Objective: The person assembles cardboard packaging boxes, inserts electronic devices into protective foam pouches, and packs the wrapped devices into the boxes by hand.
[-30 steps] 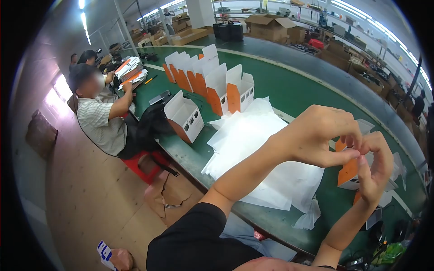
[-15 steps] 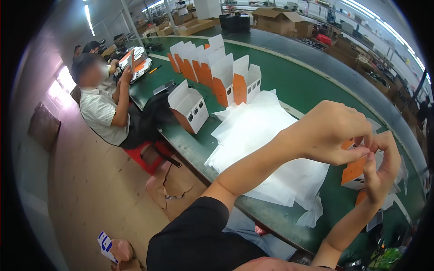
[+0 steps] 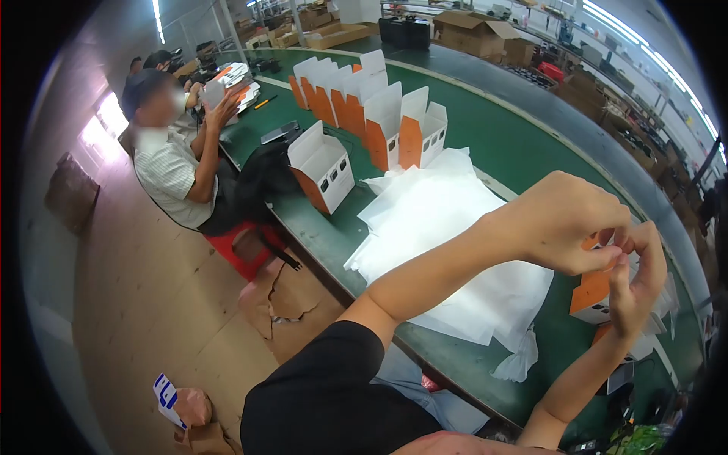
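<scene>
My left hand (image 3: 572, 220) and my right hand (image 3: 641, 277) are raised over the right part of the green table, their fingertips pinched together. Anything between the fingertips is too small or hidden to make out. Behind and below them are orange and white boxes (image 3: 590, 294), partly covered by my hands. White paper sheets (image 3: 432, 220) lie spread under my left forearm. Beyond the sheets stands a row of open orange and white boxes (image 3: 383, 129). One more open box (image 3: 326, 171) is nearer the table's left edge.
A co-worker (image 3: 171, 163) sits at the left on a red stool (image 3: 246, 254), holding a pale object in raised hands. A black bag or cloth (image 3: 262, 178) lies by the table edge. Cartons (image 3: 470, 34) stand at the back; wires and small items are at the lower right.
My hands stay pinched together, almost in the same place. The view has shifted slightly. The co-worker has lifted a pale object from the stack side.
</scene>
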The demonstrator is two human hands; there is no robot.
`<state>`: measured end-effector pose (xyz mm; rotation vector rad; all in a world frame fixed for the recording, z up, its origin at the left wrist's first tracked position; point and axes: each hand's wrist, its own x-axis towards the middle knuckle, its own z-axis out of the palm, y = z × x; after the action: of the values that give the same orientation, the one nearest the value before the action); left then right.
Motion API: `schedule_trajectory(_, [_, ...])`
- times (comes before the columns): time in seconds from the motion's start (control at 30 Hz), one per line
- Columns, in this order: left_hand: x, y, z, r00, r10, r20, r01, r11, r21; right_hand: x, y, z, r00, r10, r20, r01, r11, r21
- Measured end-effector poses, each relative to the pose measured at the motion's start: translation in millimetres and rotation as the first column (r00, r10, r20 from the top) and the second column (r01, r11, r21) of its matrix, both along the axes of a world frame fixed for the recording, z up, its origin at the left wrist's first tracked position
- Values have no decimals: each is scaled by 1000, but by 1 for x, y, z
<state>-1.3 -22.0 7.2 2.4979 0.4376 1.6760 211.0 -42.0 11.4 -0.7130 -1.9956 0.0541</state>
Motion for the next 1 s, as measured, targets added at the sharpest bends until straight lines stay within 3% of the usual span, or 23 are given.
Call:
schedule_trajectory(0.57, [3,-3,-3,1000,-26,13,26,999,-35,10,8,-7,977,201,-73,-207,974,-90])
schedule_trajectory(1.0, [8,2,-6,996,88,32,-91,987,131,7,6,-4,996,89,-25,-89,995,-35])
